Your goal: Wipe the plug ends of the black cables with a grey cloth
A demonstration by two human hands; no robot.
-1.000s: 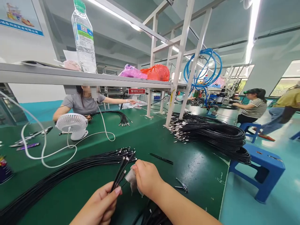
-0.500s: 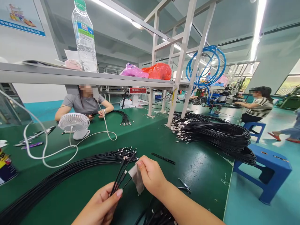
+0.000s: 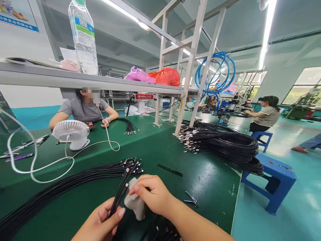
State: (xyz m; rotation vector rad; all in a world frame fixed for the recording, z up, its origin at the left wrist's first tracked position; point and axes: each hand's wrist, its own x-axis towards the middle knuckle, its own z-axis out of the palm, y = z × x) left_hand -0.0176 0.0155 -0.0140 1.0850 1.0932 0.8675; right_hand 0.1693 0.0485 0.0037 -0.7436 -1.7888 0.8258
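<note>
Several thin black cables [image 3: 118, 195] with metal connectors stand up out of my left hand [image 3: 105, 219], whose thumb and fingers are closed round them. My right hand [image 3: 152, 194] pinches a light grey cloth [image 3: 135, 202], which hangs right beside the cable ends; whether it touches them I cannot tell. Behind my hands a long bundle of black cables [image 3: 82, 180] lies on the green table, its connectors pointing right. Below my right forearm more black cables [image 3: 163, 231] show in part, the rest hidden by the arm and the frame edge.
A black pen-like stick [image 3: 169, 170] and nail clippers [image 3: 192, 199] lie to the right. A large coil of black cables [image 3: 225, 142] rests by the shelf post. Left stand a white fan [image 3: 71, 132] and its white cord. A co-worker [image 3: 85, 110] sits opposite; a blue stool [image 3: 271, 177] stands right.
My right hand has brought the cloth left and down, closer to the cables in my left hand. The whole view has shifted slightly, so things appear further left.
</note>
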